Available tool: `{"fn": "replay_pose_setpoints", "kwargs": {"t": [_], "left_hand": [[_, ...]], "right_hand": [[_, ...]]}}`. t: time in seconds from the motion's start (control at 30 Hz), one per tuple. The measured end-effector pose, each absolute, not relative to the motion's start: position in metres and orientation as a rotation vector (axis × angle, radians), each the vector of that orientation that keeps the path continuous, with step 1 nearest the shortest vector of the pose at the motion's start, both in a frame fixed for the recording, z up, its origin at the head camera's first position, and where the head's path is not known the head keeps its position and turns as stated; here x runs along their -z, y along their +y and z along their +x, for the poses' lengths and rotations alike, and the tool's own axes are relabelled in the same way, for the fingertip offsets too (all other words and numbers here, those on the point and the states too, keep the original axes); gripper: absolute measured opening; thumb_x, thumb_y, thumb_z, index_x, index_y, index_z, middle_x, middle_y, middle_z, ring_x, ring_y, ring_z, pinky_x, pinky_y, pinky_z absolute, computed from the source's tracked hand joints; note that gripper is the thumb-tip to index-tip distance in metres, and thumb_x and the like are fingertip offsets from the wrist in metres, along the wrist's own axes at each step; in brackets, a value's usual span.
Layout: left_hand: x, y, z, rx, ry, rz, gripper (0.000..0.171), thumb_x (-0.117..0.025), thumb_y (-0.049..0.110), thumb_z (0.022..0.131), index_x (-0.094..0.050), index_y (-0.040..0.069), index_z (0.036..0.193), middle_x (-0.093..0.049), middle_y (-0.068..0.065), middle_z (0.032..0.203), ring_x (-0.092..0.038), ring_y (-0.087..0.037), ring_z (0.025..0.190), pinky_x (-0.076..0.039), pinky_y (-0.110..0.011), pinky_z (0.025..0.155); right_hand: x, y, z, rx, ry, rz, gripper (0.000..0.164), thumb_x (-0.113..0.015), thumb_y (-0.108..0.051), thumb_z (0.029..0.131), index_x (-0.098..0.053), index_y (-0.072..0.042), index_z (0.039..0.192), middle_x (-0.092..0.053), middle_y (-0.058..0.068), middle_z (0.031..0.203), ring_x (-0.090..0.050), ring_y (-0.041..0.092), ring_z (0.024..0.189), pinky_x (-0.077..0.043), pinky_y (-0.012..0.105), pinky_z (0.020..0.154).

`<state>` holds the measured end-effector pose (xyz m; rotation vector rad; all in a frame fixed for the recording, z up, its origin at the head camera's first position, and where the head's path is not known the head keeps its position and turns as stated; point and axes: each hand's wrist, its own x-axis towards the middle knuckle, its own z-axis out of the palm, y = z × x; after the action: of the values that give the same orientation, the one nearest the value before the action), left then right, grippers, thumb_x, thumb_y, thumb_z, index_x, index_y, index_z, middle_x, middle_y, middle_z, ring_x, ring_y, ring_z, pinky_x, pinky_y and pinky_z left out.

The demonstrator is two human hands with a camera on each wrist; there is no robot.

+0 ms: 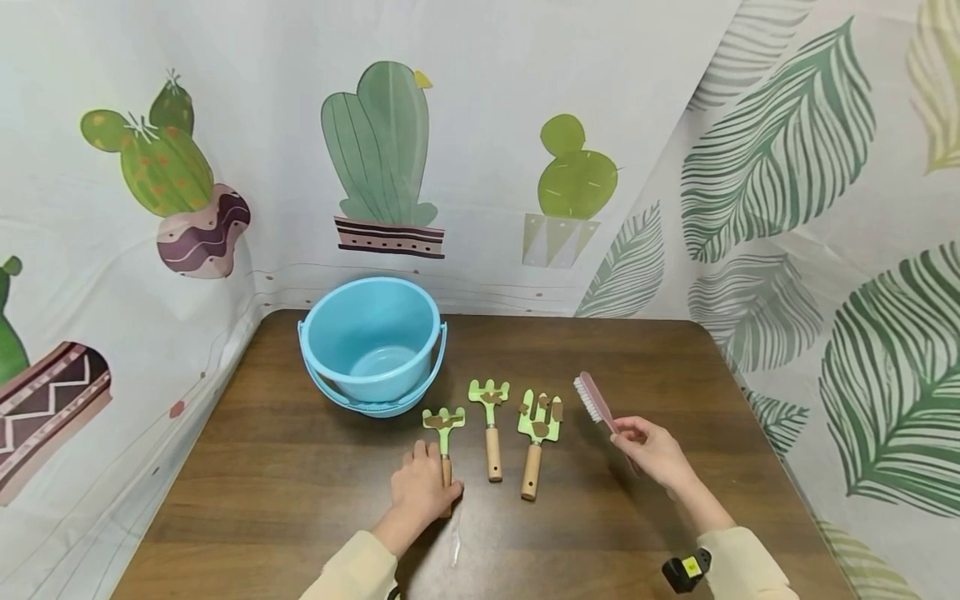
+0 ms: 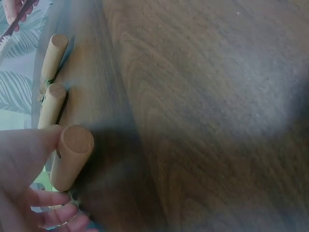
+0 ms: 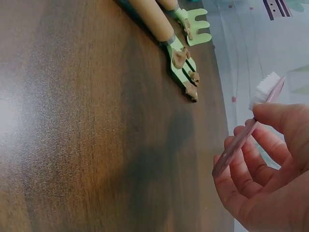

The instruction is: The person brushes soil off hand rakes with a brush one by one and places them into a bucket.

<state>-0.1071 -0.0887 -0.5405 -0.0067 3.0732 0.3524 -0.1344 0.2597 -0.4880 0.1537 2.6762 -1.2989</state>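
Note:
My left hand (image 1: 422,486) rests at the leftmost green hand rake (image 1: 444,419), its thumb and fingers on either side of the wooden handle (image 2: 72,157). Brown clumps stick to the rake's head. In the head view, the thumb covers part of the handle. My right hand (image 1: 654,452) pinches a pink brush (image 3: 236,145) with white bristles (image 3: 264,89), held above the table and tilted. Between the hands lie a second hand rake (image 1: 492,442) and a green garden fork (image 1: 534,450), both with wooden handles and brown clumps on their heads.
A light-blue bucket (image 1: 375,375), its handle hanging down in front, stands at the back left of the brown wooden table (image 1: 270,500). Patterned cloth (image 1: 480,150) hangs behind and beside the table. A shiny streak (image 1: 456,542) shows near the front.

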Motion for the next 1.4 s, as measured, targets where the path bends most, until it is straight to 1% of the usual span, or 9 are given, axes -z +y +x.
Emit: {"fn": "replay_pose_setpoints", "kwargs": {"t": [0.13, 0.23, 0.37, 0.57, 0.73, 0.9, 0.97, 1.13, 1.4], "left_hand": [[0.541, -0.087, -0.108, -0.359, 3.058, -0.043, 0.056, -0.076, 0.043, 0.064, -0.052, 0.005, 0.098, -0.047, -0.009, 0.088, -0.053, -0.028, 0.079, -0.045, -0.042, 0.052], [0.541, -0.086, -0.109, -0.373, 3.042, -0.062, 0.047, -0.077, 0.034, 0.064, -0.05, 0.006, 0.092, -0.048, -0.009, 0.083, -0.056, -0.03, 0.072, -0.044, -0.043, 0.05], [0.538, -0.085, -0.109, -0.405, 3.033, -0.079, 0.033, -0.073, 0.024, 0.069, -0.048, 0.009, 0.085, -0.053, -0.01, 0.074, -0.059, -0.032, 0.062, -0.043, -0.044, 0.047], [0.533, -0.09, -0.109, -0.415, 3.069, -0.046, 0.022, -0.067, 0.019, 0.075, -0.048, 0.011, 0.082, -0.058, -0.012, 0.064, -0.06, -0.033, 0.058, -0.042, -0.044, 0.044], [0.53, -0.098, -0.111, -0.416, 3.081, -0.027, 0.017, -0.065, 0.017, 0.076, -0.048, 0.012, 0.078, -0.059, -0.012, 0.065, -0.061, -0.034, 0.059, -0.042, -0.045, 0.044], [0.526, -0.104, -0.115, -0.415, 3.045, -0.043, 0.017, -0.065, 0.015, 0.073, -0.048, 0.011, 0.076, -0.06, -0.013, 0.066, -0.061, -0.035, 0.06, -0.043, -0.045, 0.045], [0.525, -0.106, -0.115, -0.401, 3.038, -0.053, 0.018, -0.066, 0.013, 0.07, -0.049, 0.01, 0.075, -0.06, -0.014, 0.067, -0.061, -0.035, 0.061, -0.043, -0.045, 0.046], [0.522, -0.111, -0.118, -0.379, 3.032, -0.084, 0.02, -0.069, 0.015, 0.068, -0.051, 0.009, 0.076, -0.06, -0.013, 0.071, -0.061, -0.036, 0.063, -0.044, -0.046, 0.047], [0.521, -0.116, -0.12, -0.327, 3.051, -0.08, 0.023, -0.069, 0.021, 0.071, -0.054, 0.007, 0.081, -0.056, -0.011, 0.073, -0.061, -0.035, 0.067, -0.045, -0.046, 0.051]], "right_hand": [[0.486, 0.26, -0.133, 1.297, 2.695, 0.145, 0.032, -0.065, -0.021, 0.085, -0.06, -0.003, 0.111, -0.065, 0.014, 0.098, -0.056, 0.015, 0.074, -0.045, 0.027, 0.056], [0.484, 0.26, -0.132, 1.281, 2.715, 0.133, 0.03, -0.065, -0.02, 0.085, -0.06, -0.003, 0.11, -0.065, 0.014, 0.098, -0.057, 0.015, 0.075, -0.045, 0.027, 0.055], [0.481, 0.259, -0.129, 1.269, 2.736, 0.114, 0.031, -0.065, -0.02, 0.085, -0.06, -0.003, 0.11, -0.065, 0.014, 0.097, -0.058, 0.014, 0.076, -0.046, 0.027, 0.054], [0.477, 0.261, -0.127, 1.278, 2.743, 0.099, 0.03, -0.065, -0.018, 0.085, -0.06, -0.002, 0.11, -0.065, 0.012, 0.093, -0.054, 0.011, 0.066, -0.044, 0.026, 0.048], [0.476, 0.262, -0.126, 1.251, 2.774, 0.08, 0.03, -0.065, -0.019, 0.085, -0.06, -0.002, 0.109, -0.065, 0.012, 0.093, -0.055, 0.011, 0.068, -0.043, 0.025, 0.048], [0.474, 0.263, -0.125, 1.236, 2.804, 0.053, 0.029, -0.066, -0.018, 0.084, -0.061, -0.002, 0.108, -0.065, 0.012, 0.092, -0.057, 0.012, 0.073, -0.044, 0.024, 0.051], [0.474, 0.263, -0.126, 1.233, 2.81, 0.046, 0.029, -0.066, -0.017, 0.084, -0.061, -0.002, 0.108, -0.065, 0.012, 0.092, -0.057, 0.012, 0.073, -0.044, 0.024, 0.052], [0.474, 0.263, -0.126, 1.248, 2.797, 0.049, 0.028, -0.065, -0.017, 0.084, -0.061, -0.002, 0.108, -0.065, 0.012, 0.092, -0.056, 0.011, 0.07, -0.043, 0.024, 0.051], [0.478, 0.262, -0.123, 1.247, 2.827, 0.057, 0.027, -0.066, -0.016, 0.084, -0.062, -0.002, 0.107, -0.066, 0.011, 0.091, -0.057, 0.01, 0.071, -0.043, 0.024, 0.051]]}}
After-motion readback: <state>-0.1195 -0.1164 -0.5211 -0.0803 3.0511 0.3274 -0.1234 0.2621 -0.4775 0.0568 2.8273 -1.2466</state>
